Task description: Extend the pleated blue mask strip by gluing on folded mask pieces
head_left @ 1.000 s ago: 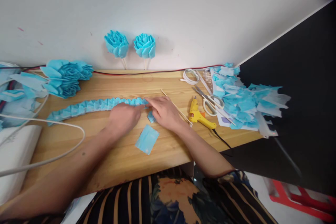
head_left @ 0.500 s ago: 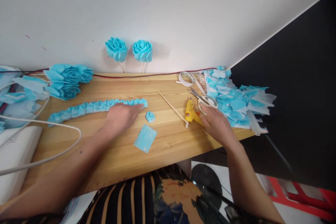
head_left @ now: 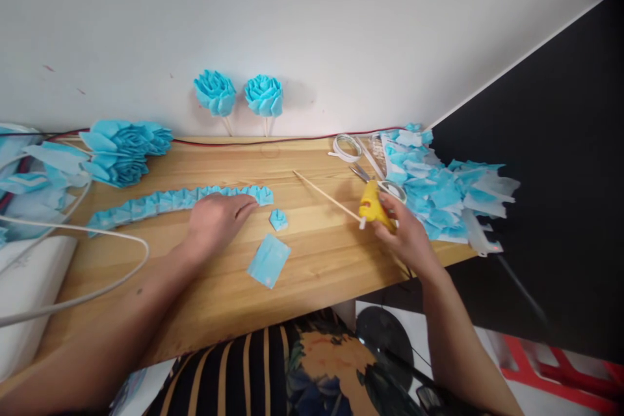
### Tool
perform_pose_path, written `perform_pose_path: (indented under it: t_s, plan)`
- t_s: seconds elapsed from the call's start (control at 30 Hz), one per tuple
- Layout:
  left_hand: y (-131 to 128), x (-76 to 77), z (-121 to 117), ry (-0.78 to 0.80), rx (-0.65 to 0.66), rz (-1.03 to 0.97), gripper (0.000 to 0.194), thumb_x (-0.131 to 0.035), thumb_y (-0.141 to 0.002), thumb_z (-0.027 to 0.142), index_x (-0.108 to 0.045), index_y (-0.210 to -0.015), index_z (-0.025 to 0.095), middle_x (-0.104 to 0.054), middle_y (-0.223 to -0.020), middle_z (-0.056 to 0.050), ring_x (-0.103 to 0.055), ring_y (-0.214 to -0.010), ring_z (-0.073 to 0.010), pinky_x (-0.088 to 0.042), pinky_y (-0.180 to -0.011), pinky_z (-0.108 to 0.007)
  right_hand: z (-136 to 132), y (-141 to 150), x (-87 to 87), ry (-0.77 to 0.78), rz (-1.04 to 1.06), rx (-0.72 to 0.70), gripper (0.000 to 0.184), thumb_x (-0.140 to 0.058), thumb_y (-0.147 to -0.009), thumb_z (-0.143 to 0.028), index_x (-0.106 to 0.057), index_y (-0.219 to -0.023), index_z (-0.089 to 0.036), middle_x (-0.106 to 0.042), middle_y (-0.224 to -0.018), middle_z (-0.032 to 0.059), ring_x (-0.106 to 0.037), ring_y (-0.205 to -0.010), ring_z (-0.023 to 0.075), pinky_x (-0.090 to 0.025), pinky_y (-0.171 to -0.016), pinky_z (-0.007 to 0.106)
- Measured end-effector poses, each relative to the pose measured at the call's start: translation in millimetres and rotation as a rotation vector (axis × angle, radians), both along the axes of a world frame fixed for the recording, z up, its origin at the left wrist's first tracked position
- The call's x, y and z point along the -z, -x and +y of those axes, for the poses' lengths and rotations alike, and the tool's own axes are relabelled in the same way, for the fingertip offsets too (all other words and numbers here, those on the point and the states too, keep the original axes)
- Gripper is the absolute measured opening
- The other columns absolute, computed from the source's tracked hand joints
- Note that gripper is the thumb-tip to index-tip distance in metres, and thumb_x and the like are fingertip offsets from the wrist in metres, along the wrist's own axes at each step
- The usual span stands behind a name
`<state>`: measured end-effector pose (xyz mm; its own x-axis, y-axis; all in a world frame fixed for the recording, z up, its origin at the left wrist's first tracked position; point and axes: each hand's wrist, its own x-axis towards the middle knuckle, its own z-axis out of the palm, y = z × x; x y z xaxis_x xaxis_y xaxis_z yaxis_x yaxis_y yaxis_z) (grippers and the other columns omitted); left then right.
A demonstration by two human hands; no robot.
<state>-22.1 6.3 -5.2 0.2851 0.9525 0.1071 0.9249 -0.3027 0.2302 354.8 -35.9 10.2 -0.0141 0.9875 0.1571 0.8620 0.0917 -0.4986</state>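
My right hand (head_left: 407,237) is wrapped round the handle of a yellow hot glue gun (head_left: 371,203), held above the right part of the table. Beneath and behind it lie scissors (head_left: 361,173), partly hidden by the gun and hand. A row of folded blue petals (head_left: 146,205) runs along the left of the table. At its right end my left hand (head_left: 217,218) has its fingers pressed together on one folded blue petal (head_left: 264,195). Just right of that hand lie a single folded blue piece (head_left: 278,220) and a flat blue square (head_left: 270,260). A wooden stick (head_left: 326,196) points towards the gun.
Two blue flowers on sticks (head_left: 264,95) lean against the wall. More blue flowers (head_left: 124,151) lie at the left, near a white cable (head_left: 141,253) and white box (head_left: 34,302). White tape (head_left: 347,148) and a heap of blue petals (head_left: 424,182) are at the right.
My right hand has picked up the glue gun from beside the scissors and lifted it, its nozzle turned away. My left hand has drawn back slightly along the petal row.
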Motion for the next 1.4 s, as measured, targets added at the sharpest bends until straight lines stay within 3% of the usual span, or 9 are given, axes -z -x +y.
perform_pose_path:
  t_s: [0.1, 0.2, 0.33, 0.5, 0.63, 0.77, 1.0, 1.4]
  plan:
    - [-2.9, 4.3, -1.2, -0.047, 0.037, 0.066, 0.035, -0.044, -0.099, 0.038, -0.076, -0.106, 0.029, -0.078, -0.084, -0.005, -0.067, -0.072, -0.0228, -0.040, -0.063, -0.032, 0.3, -3.1, -11.9, 0.051, 0.525, 0.080, 0.057, -0.056, -0.085, -0.040, -0.048, -0.139, -0.024, -0.068, -0.115, 0.0117, -0.069, -0.089, 0.0275, -0.054, -0.063, 0.036]
    - [-5.1, 10.2, -1.9, -0.057, 0.097, 0.125, 0.033, -0.045, -0.098, 0.032, -0.073, -0.116, 0.031, -0.077, -0.079, -0.004, -0.066, -0.066, -0.0226, -0.039, -0.061, -0.033, 5.0, 6.1, -16.2, 0.091, 0.901, 0.032, 0.050, -0.055, -0.080, -0.046, -0.059, -0.126, -0.025, -0.070, -0.105, 0.0120, -0.068, -0.087, 0.0298, -0.051, -0.055, 0.036]
    - [-5.6, 16.3, -1.3, -0.052, 0.146, 0.147, 0.037, -0.042, -0.098, 0.024, -0.069, -0.123, 0.030, -0.076, -0.075, -0.004, -0.066, -0.065, -0.0219, -0.039, -0.063, -0.033, 11.5, 21.5, -13.5, 0.160, 0.990, -0.006, 0.041, -0.055, -0.078, -0.053, -0.067, -0.105, -0.026, -0.067, -0.098, 0.0151, -0.067, -0.090, 0.0324, -0.052, -0.058, 0.041]
    - [-9.7, 13.7, 2.3, -0.005, 0.162, 0.178, 0.041, -0.039, -0.095, 0.016, -0.069, -0.122, 0.026, -0.075, -0.075, -0.006, -0.066, -0.066, -0.0234, -0.040, -0.064, -0.034, 11.4, 35.7, -8.1, 0.207, 1.113, -0.036, 0.036, -0.050, -0.083, -0.055, -0.066, -0.088, -0.024, -0.065, -0.090, 0.0131, -0.065, -0.080, 0.0270, -0.052, -0.058, 0.038]
    - [-14.6, 8.7, 4.5, 0.060, 0.150, 0.221, 0.039, -0.041, -0.093, 0.017, -0.070, -0.118, 0.022, -0.074, -0.073, -0.008, -0.065, -0.066, -0.0233, -0.039, -0.063, -0.034, 15.0, 59.8, -7.8, 0.293, 1.022, -0.082, 0.032, -0.056, -0.087, -0.049, -0.068, -0.096, -0.021, -0.067, -0.086, 0.0077, -0.065, -0.074, 0.0211, -0.054, -0.063, 0.034]
    - [-18.0, 3.7, 4.9, 0.103, 0.167, 0.285, 0.038, -0.040, -0.094, 0.019, -0.070, -0.118, 0.020, -0.073, -0.074, -0.010, -0.066, -0.067, -0.0258, -0.039, -0.061, -0.035, 28.8, 84.8, -12.7, 0.366, 0.858, -0.240, 0.037, -0.053, -0.092, -0.047, -0.066, -0.115, -0.021, -0.069, -0.088, 0.0062, -0.064, -0.076, 0.0181, -0.054, -0.072, 0.034]
    - [-18.5, -4.5, 4.7, 0.114, 0.219, 0.341, 0.037, -0.043, -0.094, 0.016, -0.067, -0.122, 0.019, -0.072, -0.071, -0.010, -0.067, -0.069, -0.0267, -0.038, -0.061, -0.034, 54.6, 105.5, -7.7, 0.474, 0.629, -0.409, 0.042, -0.049, -0.093, -0.051, -0.067, -0.081, -0.016, -0.066, -0.083, 0.0070, -0.056, -0.067, 0.0135, -0.047, -0.064, 0.028]
    - [-15.9, -0.3, 2.3, 0.149, 0.213, 0.258, 0.039, -0.042, -0.094, 0.014, -0.066, -0.124, 0.018, -0.070, -0.069, -0.010, -0.064, -0.066, -0.0280, -0.040, -0.063, -0.037, 60.0, 110.0, 2.5, 0.525, 0.574, -0.446, 0.042, -0.047, -0.094, -0.051, -0.063, -0.075, -0.016, -0.062, -0.072, 0.0034, -0.055, -0.065, 0.0124, -0.044, -0.062, 0.026]
